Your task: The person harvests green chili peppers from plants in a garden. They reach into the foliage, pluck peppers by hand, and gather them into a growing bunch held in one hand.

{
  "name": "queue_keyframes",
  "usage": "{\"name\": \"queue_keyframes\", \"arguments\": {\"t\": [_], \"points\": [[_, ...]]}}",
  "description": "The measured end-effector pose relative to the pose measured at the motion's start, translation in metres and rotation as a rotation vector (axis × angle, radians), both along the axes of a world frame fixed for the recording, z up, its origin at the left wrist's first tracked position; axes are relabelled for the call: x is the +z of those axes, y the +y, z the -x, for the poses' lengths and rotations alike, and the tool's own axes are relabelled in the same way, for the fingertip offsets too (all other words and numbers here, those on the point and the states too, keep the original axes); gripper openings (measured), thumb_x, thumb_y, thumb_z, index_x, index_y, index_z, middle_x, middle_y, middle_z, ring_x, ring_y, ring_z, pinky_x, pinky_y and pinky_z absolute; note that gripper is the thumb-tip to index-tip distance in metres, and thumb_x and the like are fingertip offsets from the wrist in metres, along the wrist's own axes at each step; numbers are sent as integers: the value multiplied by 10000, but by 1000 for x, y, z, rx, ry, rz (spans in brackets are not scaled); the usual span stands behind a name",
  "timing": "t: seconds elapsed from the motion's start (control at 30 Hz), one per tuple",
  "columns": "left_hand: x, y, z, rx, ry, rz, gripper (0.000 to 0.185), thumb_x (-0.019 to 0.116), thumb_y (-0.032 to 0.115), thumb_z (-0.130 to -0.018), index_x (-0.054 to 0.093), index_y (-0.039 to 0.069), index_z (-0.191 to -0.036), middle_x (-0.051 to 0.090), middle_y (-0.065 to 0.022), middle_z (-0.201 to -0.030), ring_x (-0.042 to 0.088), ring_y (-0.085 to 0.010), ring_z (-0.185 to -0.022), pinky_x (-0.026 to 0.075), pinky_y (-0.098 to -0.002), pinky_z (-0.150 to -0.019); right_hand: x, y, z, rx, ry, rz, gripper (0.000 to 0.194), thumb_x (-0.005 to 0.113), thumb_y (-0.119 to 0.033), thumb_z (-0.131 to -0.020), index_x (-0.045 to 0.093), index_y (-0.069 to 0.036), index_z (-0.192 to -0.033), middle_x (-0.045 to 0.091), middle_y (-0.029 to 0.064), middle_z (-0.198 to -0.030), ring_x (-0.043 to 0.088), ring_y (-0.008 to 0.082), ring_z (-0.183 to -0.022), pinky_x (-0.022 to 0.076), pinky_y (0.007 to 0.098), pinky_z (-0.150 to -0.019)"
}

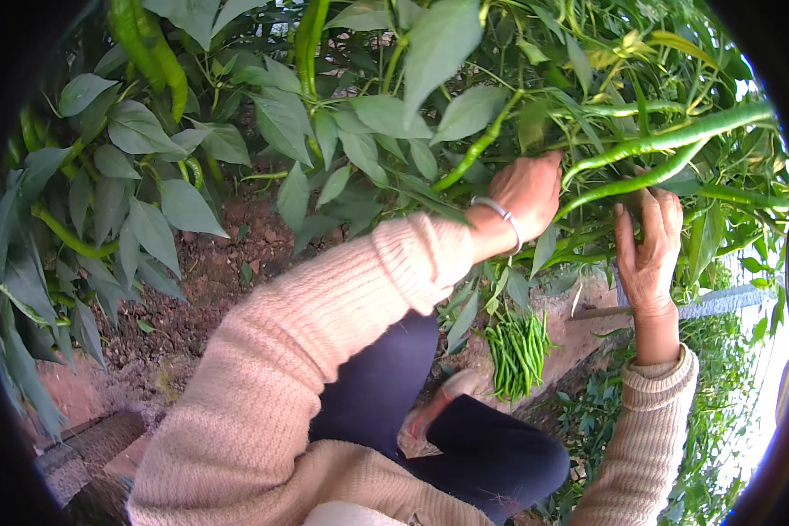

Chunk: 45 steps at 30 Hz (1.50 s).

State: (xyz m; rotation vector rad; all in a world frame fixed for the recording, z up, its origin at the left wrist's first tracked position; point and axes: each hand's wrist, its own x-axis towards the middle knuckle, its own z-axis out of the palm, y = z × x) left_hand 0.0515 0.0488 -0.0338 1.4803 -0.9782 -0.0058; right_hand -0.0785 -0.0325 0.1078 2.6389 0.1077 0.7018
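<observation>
My left hand [525,194], with a metal bangle [500,214] at the wrist, reaches into the foliage of a chili pepper plant. Leaves and stems hide its fingertips, so any hold there is not visible. To its right, my right hand [652,246] is raised with the thumb apart from the fingers. Its fingertips are partly behind a long green chili pepper [651,183], and whether they grip it is unclear. A larger green chili [670,137] stretches just above. Left of my left wrist hangs a thinner chili [478,150].
A pile of picked green chilies [518,355] lies on the ground beside my shoe [434,414]. A grey bar [723,304] runs behind my right wrist. More chilies [151,59] hang at upper left, above bare brown soil [230,243].
</observation>
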Motion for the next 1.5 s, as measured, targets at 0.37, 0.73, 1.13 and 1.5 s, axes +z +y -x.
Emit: {"name": "queue_keyframes", "arguments": {"t": [0.37, 0.73, 1.13, 1.5], "points": [[15, -8, -13, 239, -85, -292, 109, 616, 79, -753, 678, 29, -827, 643, -243, -814, 640, -415, -779, 530, -444, -648, 3, -4, -17, 312, -80, -190, 236, 649, 58, -707, 638, 15, -939, 583, 174, -1068, 556, 339, -960, 440, 408, -879], [4, -17, -21, 1, 616, 286, 217, 656, 210, -830, 677, -1, -877, 573, -144, -614, 474, -148, -526, 396, -345, -529, -3, -18, -10, 400, -156, -233, 182, 639, 57, -743, 645, 13, -920, 600, 155, -1074, 564, 322, -1052, 453, 388, -906], [53, 60, 27, 284, -54, 205, 100, 638, 93, -857, 622, -2, -885, 651, -55, -819, 577, -156, -719, 470, -299, -635, -3, -9, -10, 485, -269, -153, 196, 662, 39, -714, 661, 7, -908, 619, 138, -998, 591, 304, -964, 460, 366, -863], [4, 191, -53, 268, 1014, 1315, 322, 288, 288, -1022, 452, 101, -818, 405, 19, -623, 435, -141, -591, 454, -327, -709, -8, -17, -16, 436, -244, -143, 198, 629, 37, -770, 644, 26, -967, 613, 162, -1070, 580, 305, -1017, 434, 367, -908]]}}
